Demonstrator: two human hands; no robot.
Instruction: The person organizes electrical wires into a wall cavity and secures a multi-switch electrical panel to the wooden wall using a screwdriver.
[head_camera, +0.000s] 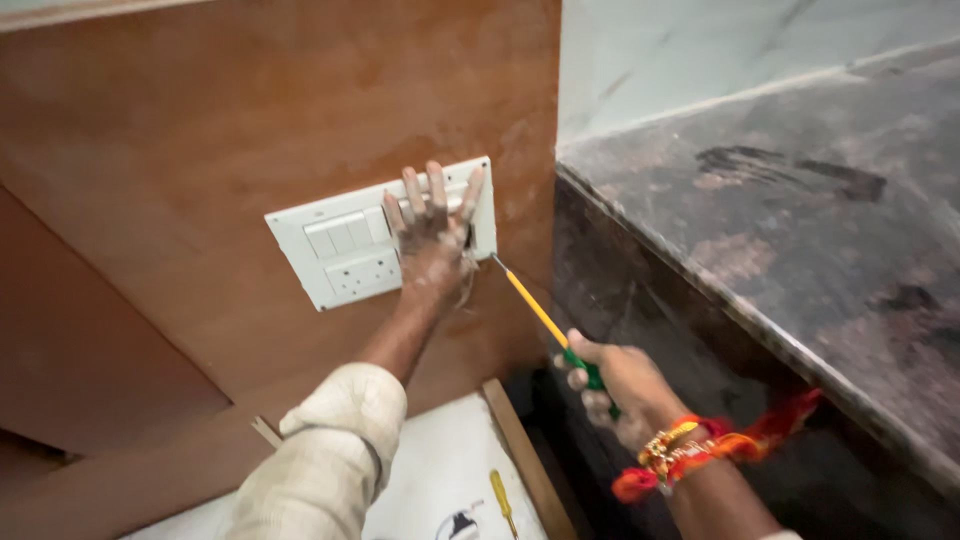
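Left hand (432, 238) is spread flat on the white switch plate (350, 245) on the wooden panel (200, 150), right hand (612, 385) gripping a yellow-shafted screwdriver (540, 315), tip at the plate's right edge, just beside the dark stone counter (790, 220).

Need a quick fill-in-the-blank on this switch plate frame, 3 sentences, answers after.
1. The left hand presses flat on the white ____ mounted on the brown plywood panel.
2. The right hand holds a screwdriver whose shaft is ____ in colour.
3. A second, smaller screwdriver lies on the white surface ____ the left forearm.

Answers: switch plate; yellow; below
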